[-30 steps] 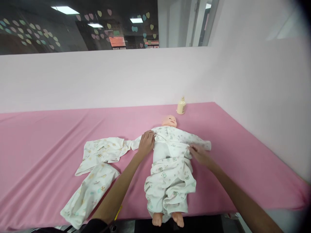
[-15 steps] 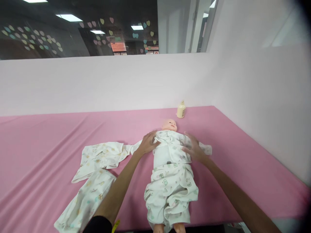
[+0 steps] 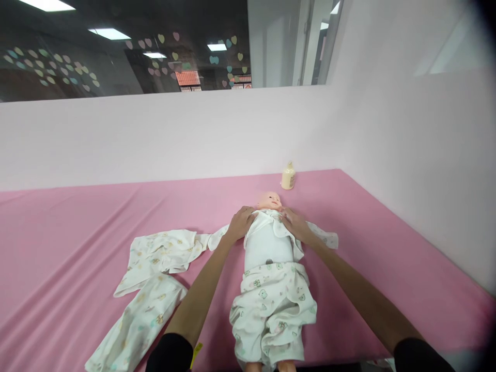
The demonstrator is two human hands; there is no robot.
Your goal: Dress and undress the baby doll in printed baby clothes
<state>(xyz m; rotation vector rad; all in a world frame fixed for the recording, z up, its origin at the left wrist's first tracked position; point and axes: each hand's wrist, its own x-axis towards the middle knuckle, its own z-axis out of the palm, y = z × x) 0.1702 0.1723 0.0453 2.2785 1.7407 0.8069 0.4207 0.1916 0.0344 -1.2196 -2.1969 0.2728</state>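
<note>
The baby doll (image 3: 269, 243) lies on its back near the front edge of the pink tabletop (image 3: 70, 227), head toward the wall. Its printed trousers (image 3: 271, 305) are already on up to the waist. The printed top (image 3: 289, 235) has its sleeves on the doll's arms, but its front lies open, showing the white torso, so by the look of it the closing of the top is what remains.

The left hand (image 3: 241, 223) rests at the doll's shoulder on that side, fingers curled on the edge of the top's front panel. The right hand (image 3: 295, 226) lies on the opposite panel by the collar, fingers loosely bent on the cloth; whether it pinches it cannot be told.

A second printed garment set (image 3: 155, 268) lies spread to the left, and a small cream bottle (image 3: 288, 176) stands by the wall behind the head.
</note>
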